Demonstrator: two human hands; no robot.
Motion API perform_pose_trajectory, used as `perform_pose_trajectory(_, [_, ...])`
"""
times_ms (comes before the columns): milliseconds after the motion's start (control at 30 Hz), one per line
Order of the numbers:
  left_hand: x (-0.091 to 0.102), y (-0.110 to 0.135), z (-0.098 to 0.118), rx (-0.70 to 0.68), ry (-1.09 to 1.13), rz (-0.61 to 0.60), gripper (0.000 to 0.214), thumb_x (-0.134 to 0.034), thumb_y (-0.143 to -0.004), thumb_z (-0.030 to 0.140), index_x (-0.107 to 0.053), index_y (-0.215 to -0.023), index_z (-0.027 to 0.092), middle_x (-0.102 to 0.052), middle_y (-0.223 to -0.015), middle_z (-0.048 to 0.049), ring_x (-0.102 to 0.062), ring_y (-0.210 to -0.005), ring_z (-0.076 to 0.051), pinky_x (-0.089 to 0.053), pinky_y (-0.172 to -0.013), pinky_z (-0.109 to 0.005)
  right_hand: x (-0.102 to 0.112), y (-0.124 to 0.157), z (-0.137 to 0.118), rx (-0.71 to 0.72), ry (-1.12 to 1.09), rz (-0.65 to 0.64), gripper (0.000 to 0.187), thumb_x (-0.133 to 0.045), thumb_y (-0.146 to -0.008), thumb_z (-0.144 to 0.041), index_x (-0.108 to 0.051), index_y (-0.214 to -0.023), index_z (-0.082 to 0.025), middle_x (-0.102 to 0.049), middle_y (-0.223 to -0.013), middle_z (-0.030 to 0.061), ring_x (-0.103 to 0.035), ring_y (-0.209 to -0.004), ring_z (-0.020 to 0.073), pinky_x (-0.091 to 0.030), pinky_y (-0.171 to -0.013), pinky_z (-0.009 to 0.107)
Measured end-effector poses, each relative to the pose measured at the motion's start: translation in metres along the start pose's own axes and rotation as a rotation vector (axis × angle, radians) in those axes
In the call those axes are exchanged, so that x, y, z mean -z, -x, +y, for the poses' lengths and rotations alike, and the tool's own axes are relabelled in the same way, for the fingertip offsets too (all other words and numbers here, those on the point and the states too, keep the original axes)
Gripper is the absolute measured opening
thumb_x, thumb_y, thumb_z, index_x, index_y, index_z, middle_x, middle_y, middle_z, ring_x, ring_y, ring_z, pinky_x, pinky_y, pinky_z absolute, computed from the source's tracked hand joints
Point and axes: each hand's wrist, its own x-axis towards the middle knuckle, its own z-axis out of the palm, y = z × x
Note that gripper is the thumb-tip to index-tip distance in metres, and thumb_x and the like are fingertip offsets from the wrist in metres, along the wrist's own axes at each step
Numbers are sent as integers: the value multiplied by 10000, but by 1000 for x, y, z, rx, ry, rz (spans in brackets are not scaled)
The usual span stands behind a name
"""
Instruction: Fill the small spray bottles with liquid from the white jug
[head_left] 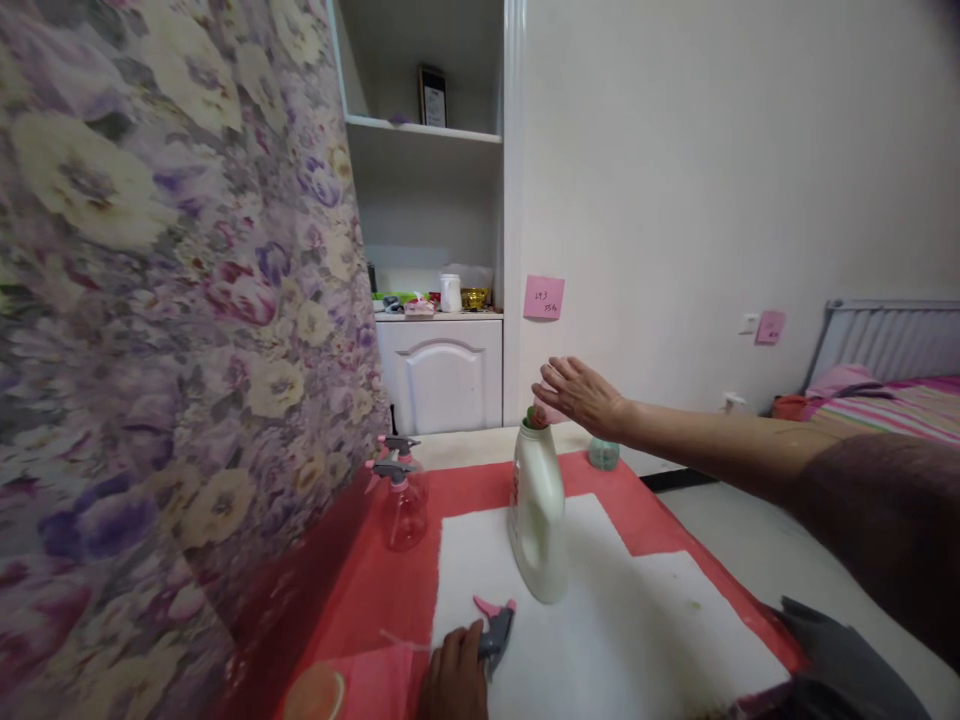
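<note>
My left hand [456, 678] is closed on a grey and pink spray trigger head [496, 632] low over the white sheet; a thin pale tube trails from it to the left. A pale green plastic jug [551, 540] with a moulded handle stands upright on the sheet, uncapped at the top. My right hand [583, 395] reaches in from the right just above the jug's mouth, fingers bent over a pinkish see-through thing [553, 411]. Its kind is mostly hidden by the hand. Something green and red [534, 417] shows right at the mouth.
Two pink clear spray bottles with grey triggers [405, 518] stand at the left on the red tablecloth [450, 490]. A greenish clear round vessel [604, 454] sits at the back right. An orange-toned round thing [316, 692] lies front left. A floral curtain [187, 300] borders the table's left.
</note>
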Motion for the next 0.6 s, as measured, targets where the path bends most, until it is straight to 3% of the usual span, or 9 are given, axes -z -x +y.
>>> perform_pose_trajectory(233, [2,-1,0,-14,-15,4,373,-477,-898,142,-600,-1234,246,-713,-1054,-55,-678,-916,-205,-545,-782,-314,-15,9,8,-96,-225,21,538,-512,-819,-12,-511,-1308,-237,-497,-1381,131,-382,-1308,346,-343,-1033,483])
perform_pose_trajectory(333, [8,-3,7,25,4,7,356,-448,-906,137,-615,-1205,236,-705,-1051,-55,-669,-940,-203,-532,-813,-325,-27,25,15,-188,-389,35,665,-565,-760,15,-458,-1364,-242,-461,-1409,137,-377,-1318,335,-363,-1045,472])
perform_pose_trajectory(467, [19,-8,17,64,56,-9,347,-406,-912,128,-618,-1171,220,-692,-1027,-50,-651,-962,-201,-516,-841,-340,-52,76,13,-382,-672,57,844,-707,-717,-141,-301,-1454,-215,-445,-1395,161,-448,-1274,323,-444,-1010,458])
perform_pose_trajectory(567, [24,-10,20,83,98,-16,323,-399,-918,156,-611,-1156,209,-688,-1032,-56,-639,-975,-208,-511,-865,-363,-69,130,-15,-477,-909,60,913,-662,-796,-236,-88,-1506,-278,-482,-1399,143,-547,-1231,281,-522,-926,437])
perform_pose_trajectory(600, [25,-10,19,86,110,-20,316,-398,-923,173,-608,-1155,210,-687,-1042,-58,-636,-984,-211,-510,-876,-372,-74,149,-31,-487,-984,55,908,-661,-801,-239,-88,-1503,-294,-521,-1378,132,-577,-1211,276,-538,-905,426])
